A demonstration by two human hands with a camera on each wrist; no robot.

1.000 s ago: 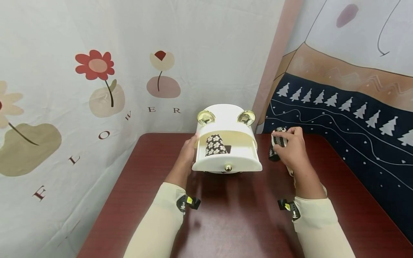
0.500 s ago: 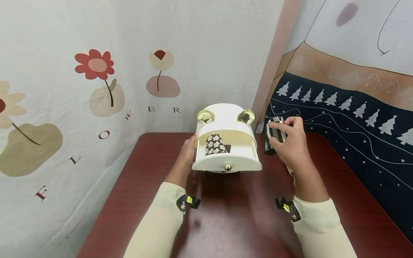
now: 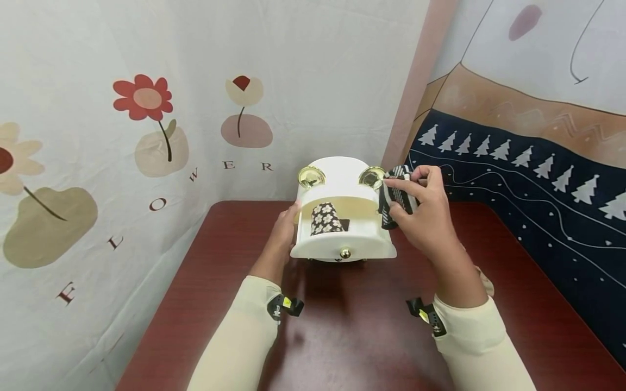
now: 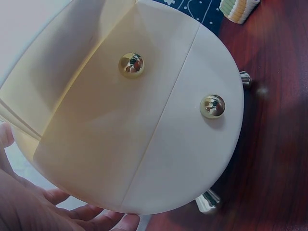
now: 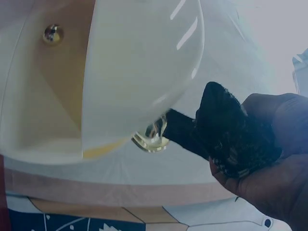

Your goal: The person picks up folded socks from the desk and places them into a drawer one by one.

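Note:
A white alarm-clock-shaped box [image 3: 337, 169] with gold bells stands on the table, its upper drawer [image 3: 367, 247] pulled out. Inside the drawer lies a dark floral cloth roll [image 3: 326, 219]. My left hand [image 3: 283, 232] rests along the box's left side, and in the left wrist view its fingers [image 4: 91, 211] touch the rounded edge. Pinched between thumb and fingers of my right hand [image 3: 425, 212] is a folded black-and-white patterned cloth [image 3: 395, 190]. It overlaps the right bell in the head view. The right wrist view shows this cloth [image 5: 226, 130] dark, beside the box's rounded side.
The dark red table [image 3: 337, 336] extends toward me. A striped knitted item [image 4: 239, 9] lies beyond the box in the left wrist view, and a beige thing [image 3: 485, 281] shows behind my right wrist. Printed cloth hangs [image 3: 313, 81] stand close behind the table.
My right hand has lifted the patterned cloth and carried it left, from the table's right side to beside the box. My left hand, the box and the floral roll stay put.

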